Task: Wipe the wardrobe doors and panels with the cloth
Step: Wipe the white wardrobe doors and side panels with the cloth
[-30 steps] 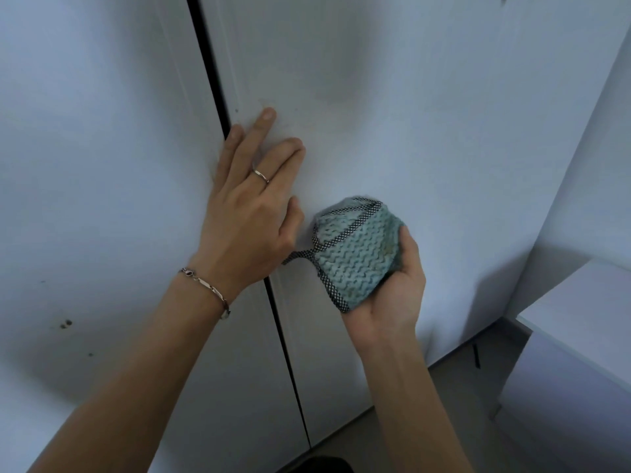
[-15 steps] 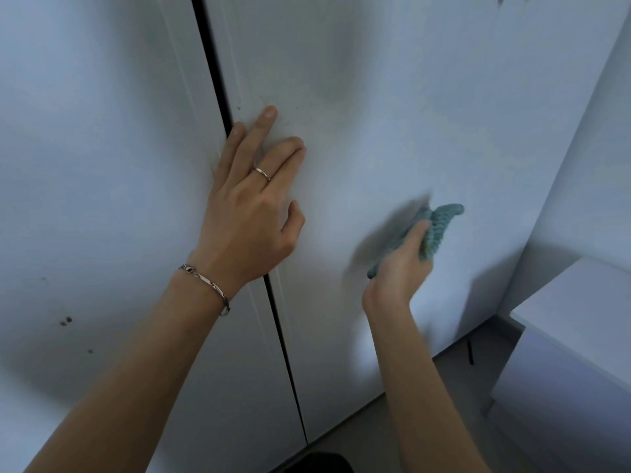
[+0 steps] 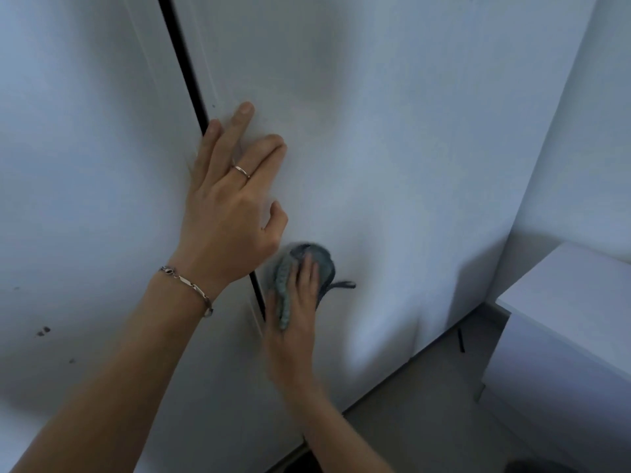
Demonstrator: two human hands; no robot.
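Two white wardrobe doors fill the view, the left door point(image 3: 78, 165) and the right door point(image 3: 392, 148), split by a dark vertical gap point(image 3: 184, 70). My left hand point(image 3: 232, 199), with a ring and a bracelet, lies flat with fingers spread across the gap onto the right door. Just below it my right hand point(image 3: 293, 312) presses a teal cloth point(image 3: 319, 261) against the right door beside the gap. The cloth is bunched, partly hidden under my fingers, with a dark loop trailing right. My right hand is motion-blurred.
A few dark specks point(image 3: 43, 331) mark the left door low down. A white cabinet point(image 3: 563, 329) stands at the lower right, close to the wardrobe. A strip of grey floor point(image 3: 426, 404) runs between them. A white side wall point(image 3: 597, 131) rises at the right.
My right hand has swept the cloth left and down across the right door, from the door's middle to the gap under my left hand. The left hand stays in place.
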